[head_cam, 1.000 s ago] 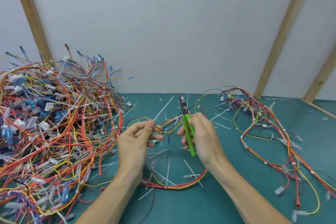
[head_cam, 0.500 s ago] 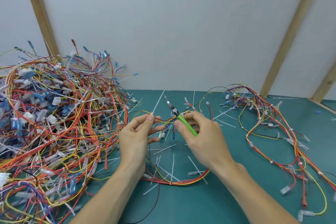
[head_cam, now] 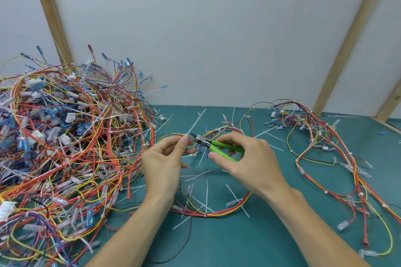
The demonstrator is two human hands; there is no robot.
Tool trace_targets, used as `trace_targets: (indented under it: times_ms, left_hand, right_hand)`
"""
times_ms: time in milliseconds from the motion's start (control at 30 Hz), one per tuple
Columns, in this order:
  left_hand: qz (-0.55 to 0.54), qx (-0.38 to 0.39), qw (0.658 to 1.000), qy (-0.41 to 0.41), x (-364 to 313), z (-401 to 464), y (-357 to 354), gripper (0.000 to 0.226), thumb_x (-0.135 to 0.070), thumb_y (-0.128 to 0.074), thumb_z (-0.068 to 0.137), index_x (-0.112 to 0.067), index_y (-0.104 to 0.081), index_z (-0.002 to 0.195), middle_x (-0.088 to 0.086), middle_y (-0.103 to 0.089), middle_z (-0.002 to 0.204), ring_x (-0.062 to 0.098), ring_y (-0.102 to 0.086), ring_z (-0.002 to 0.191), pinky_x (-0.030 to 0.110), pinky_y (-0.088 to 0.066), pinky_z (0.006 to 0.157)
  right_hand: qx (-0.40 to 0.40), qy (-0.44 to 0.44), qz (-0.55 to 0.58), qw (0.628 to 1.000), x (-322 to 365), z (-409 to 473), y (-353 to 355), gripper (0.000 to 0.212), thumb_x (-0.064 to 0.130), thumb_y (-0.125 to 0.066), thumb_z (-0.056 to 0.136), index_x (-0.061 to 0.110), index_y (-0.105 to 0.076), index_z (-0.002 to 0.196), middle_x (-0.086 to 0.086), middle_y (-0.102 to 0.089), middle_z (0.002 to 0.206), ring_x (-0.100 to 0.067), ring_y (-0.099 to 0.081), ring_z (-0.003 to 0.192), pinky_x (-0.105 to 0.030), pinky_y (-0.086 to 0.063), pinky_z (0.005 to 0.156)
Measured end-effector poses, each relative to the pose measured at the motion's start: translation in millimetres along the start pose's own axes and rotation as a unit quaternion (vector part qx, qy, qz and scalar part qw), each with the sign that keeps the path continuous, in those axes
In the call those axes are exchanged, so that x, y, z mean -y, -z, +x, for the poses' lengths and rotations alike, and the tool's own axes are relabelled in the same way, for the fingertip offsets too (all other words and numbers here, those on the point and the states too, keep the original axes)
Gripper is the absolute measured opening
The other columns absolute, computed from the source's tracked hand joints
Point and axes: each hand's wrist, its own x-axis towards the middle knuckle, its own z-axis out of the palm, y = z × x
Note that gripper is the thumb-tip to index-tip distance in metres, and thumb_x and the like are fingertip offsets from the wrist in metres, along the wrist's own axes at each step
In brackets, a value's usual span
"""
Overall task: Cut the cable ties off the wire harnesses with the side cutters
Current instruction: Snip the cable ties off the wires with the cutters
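Side cutters (head_cam: 213,145) with green handles sit in the right hand (head_cam: 245,158), whose grip is curled round the handles, the metal tips pointing left at a wire harness (head_cam: 217,212) looped over the bench (head_cam: 271,240) middle. Left hand (head_cam: 167,158) pinches that harness's wires just beside the tips. A large harness pile (head_cam: 65,147) fills the bench's left side.

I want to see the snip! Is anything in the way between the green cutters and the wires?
Nothing visible is. The side cutters in the right hand already have their tips at the wire harness, right beside where the left hand pinches it.
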Motion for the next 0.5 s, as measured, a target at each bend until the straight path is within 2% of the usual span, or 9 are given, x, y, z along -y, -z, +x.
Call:
trace_targets:
  times_ms: [267,500]
  left_hand:
    - [0.040,0.016,0.998,-0.041,1.9,-1.2,-0.7,0.010,-0.015,-0.068,0.094,-0.014,-0.074,0.086,-0.003,-0.078,0.079,0.013,-0.076,0.076,0.024,-0.053,0.050]
    - [0.056,0.015,0.997,-0.046,4.4,-1.2,-0.1,0.014,-0.015,-0.068,0.095,-0.018,-0.073,0.083,-0.003,-0.077,0.076,0.013,-0.076,0.076,0.026,-0.053,0.050]
  right_hand:
    - [-0.009,0.005,0.032,0.999,-4.4,1.7,-1.5,0.037,0.072,-0.069,0.075,0.044,-0.070,0.098,0.031,-0.071,0.091,0.001,-0.068,0.089,-0.034,-0.056,0.079]
    - [0.010,-0.002,0.071,0.997,-6.7,3.7,0.4,0.033,0.068,-0.072,0.072,0.041,-0.074,0.091,0.027,-0.073,0.085,-0.002,-0.070,0.083,-0.033,-0.057,0.076]
